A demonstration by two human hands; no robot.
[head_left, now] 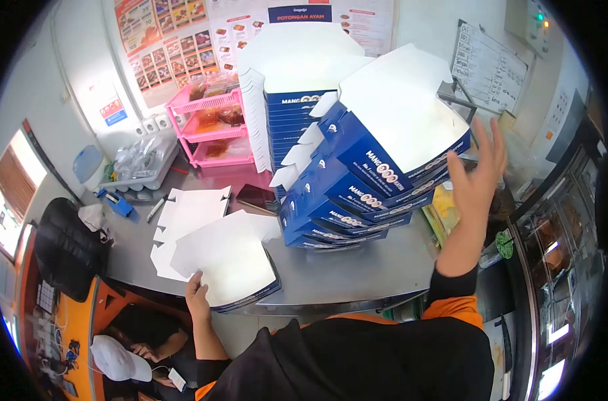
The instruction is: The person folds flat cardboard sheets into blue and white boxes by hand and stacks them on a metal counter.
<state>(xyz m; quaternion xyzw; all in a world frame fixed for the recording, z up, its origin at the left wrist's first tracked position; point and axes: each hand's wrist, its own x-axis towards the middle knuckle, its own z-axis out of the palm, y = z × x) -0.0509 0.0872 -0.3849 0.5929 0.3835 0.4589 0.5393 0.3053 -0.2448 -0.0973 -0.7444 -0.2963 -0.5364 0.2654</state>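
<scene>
Several blue boxes with white open insides stand in a leaning stack (pixel 357 194) on the metal table. My right hand (pixel 476 170) is raised at the stack's upper right edge, fingers spread, with nothing gripped. At the table's front edge, my left hand (pixel 197 291) pinches the left edge of an open white-and-blue box (pixel 234 267). Beside that box lies a flat white cardboard piece (pixel 193 214). Behind the leaning stack rises a taller, straighter stack of blue boxes (pixel 290 127).
A pink tiered rack (pixel 217 123) with bags stands at the back, and a grey tray (pixel 143 164) of plastic items is left of it. A phone (pixel 257 198) lies mid-table. Below left sits a person in a white cap (pixel 120 359), holding a phone.
</scene>
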